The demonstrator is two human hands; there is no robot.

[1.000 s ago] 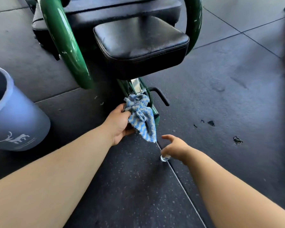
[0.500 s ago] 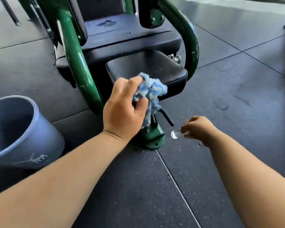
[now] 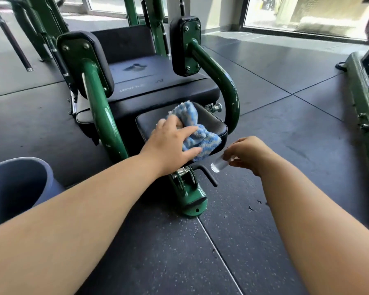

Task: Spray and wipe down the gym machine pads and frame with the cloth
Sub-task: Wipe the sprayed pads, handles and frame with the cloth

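A green-framed gym machine [image 3: 100,116] with black pads stands in front of me. Its small black front pad [image 3: 213,122] sits low at the centre. My left hand [image 3: 168,143] presses a blue-and-white striped cloth [image 3: 198,137] flat onto that pad, fingers spread over the cloth. My right hand [image 3: 247,154] hovers just right of the pad and grips a small clear bottle [image 3: 218,165], whose end points left toward the pad. Behind the small pad lies the larger black seat pad [image 3: 158,86], with two upright side pads on green arms.
A blue-grey bucket [image 3: 19,188] stands on the floor at the left. The machine's green foot [image 3: 192,201] rests on the dark rubber floor tiles. Another green frame [image 3: 364,107] runs along the right edge. Small dark spots mark the floor near the foot.
My left hand rose with the cloth from the machine's lower post onto the small front pad. My right hand lifted with the clear bottle. The view tilted up.
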